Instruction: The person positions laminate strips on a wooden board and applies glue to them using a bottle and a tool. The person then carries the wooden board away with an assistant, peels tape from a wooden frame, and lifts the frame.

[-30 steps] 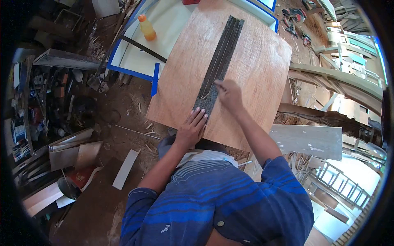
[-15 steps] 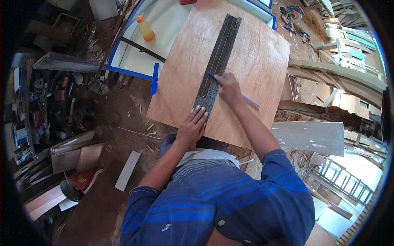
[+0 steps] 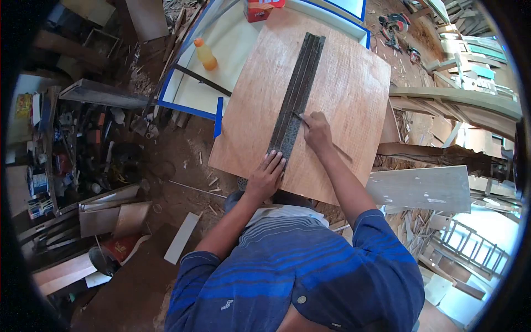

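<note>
A long dark strip [image 3: 301,83] with lengthwise grooves lies on a plywood board [image 3: 354,83]. My left hand [image 3: 267,176] rests with its fingers stretched over the strip's near end. Closed in a pinch, my right hand [image 3: 318,133] holds a thin, pointed tool [image 3: 299,116] whose tip is at the strip's right side, a little beyond my left hand. The kind of tool is too small to tell. A thin stick-like piece [image 3: 343,153] shows beside my right forearm on the board.
Beyond the board is a white panel with blue edges [image 3: 188,109], bearing an orange bottle [image 3: 206,55] and a red box [image 3: 260,10]. A grey plank [image 3: 420,189] juts out at the right. Power tools [image 3: 394,25] lie on the ground at upper right; wood scraps litter the floor.
The view has shifted, showing more of the red box. My right hand has moved slightly toward me along the strip with the tool. My left hand stays on the near end.
</note>
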The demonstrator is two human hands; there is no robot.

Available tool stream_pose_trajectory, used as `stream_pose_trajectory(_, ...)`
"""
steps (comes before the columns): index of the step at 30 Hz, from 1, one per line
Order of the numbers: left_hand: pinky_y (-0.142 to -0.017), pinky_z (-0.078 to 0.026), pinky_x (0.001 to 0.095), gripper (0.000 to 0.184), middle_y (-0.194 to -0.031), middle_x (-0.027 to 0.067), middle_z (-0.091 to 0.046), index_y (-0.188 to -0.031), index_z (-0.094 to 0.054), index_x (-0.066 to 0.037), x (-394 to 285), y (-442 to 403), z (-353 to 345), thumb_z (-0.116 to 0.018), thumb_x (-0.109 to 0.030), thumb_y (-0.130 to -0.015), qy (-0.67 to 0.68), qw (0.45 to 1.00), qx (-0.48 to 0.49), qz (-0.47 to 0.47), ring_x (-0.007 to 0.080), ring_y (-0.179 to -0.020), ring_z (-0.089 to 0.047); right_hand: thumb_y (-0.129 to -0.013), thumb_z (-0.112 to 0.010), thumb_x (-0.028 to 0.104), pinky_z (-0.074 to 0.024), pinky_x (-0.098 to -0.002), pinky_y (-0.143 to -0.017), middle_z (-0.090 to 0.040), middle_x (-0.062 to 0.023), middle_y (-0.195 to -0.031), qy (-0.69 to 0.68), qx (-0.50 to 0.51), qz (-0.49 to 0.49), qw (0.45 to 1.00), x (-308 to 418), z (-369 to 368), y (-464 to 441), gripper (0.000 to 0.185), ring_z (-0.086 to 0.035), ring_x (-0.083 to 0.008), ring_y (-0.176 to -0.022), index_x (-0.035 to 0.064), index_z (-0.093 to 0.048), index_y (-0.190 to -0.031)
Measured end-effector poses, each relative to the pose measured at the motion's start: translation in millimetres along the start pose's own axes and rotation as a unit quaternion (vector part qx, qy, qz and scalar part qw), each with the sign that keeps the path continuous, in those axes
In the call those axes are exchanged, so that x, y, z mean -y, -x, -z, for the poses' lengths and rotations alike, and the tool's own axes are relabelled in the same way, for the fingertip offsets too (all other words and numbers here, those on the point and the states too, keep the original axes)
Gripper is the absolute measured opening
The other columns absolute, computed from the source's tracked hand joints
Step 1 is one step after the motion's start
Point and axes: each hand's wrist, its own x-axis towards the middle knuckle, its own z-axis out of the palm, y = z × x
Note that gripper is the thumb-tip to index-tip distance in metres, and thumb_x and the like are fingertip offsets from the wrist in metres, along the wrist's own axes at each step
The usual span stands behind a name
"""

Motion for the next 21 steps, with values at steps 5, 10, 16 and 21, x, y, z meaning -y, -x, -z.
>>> stream_pose_trajectory(5, -0.127, -0.041, 0.0512, 0.043, -0.155, 0.0205, -0.06, -0.14, -0.069, 0.0, -3.0, -1.5, 0.5, -0.067, -0.021, -0.102, -0.02, 1.0, 0.009, -0.009, 0.039, -0.15, -0.051, -0.084, -0.072, -0.002, -0.055, -0.0485, -0.083, -0.067, -0.0178, -0.091, -0.078, 0.096, 0.064, 0.99, 35.1, 5.8, 52.2, 0.026, -0.065, -0.0391, -0.095, 0.0035, -0.081, -0.108)
stream_pose_trajectory(10, -0.125, -0.043, 0.0508, 0.043, -0.153, 0.0227, -0.061, -0.137, -0.07, 0.002, -6.9, -8.2, 7.1, -0.067, -0.022, -0.101, -0.047, 0.999, 0.018, -0.02, 0.0399, -0.148, -0.053, -0.085, -0.07, -0.003, -0.0554, -0.0494, -0.085, -0.068, -0.0181, -0.094, -0.05, 0.006, 0.031, 0.998, -6.7, 4.6, -16.4, 0.025, -0.065, -0.0397, -0.097, 0.0043, -0.081, -0.107)
stream_pose_trajectory(16, -0.124, -0.044, 0.051, 0.044, -0.151, 0.0224, -0.062, -0.136, -0.07, 0.002, -12.9, -11.8, 12.8, -0.069, -0.022, -0.099, -0.038, 0.999, 0.028, -0.003, 0.0398, -0.147, -0.054, -0.083, -0.067, -0.001, -0.0556, -0.0506, -0.086, -0.067, -0.0197, -0.092, -0.035, 0.042, 0.056, 0.997, -29.6, -7.3, -28.4, 0.024, -0.065, -0.0406, -0.099, 0.0036, -0.079, -0.104)
stream_pose_trajectory(21, -0.116, -0.05, 0.0519, 0.041, -0.138, 0.0207, -0.066, -0.134, -0.069, 0.001, -15.1, -17.1, 15.0, -0.069, -0.016, -0.097, 0.011, 0.999, 0.019, 0.024, 0.0416, -0.135, -0.06, -0.08, -0.07, -0.001, -0.0559, -0.0486, -0.086, -0.068, -0.0187, -0.093, -0.083, 0.138, 0.068, 0.985, 33.8, 8.8, 65.4, 0.033, -0.066, -0.0394, -0.099, 0.0069, -0.081, -0.11)
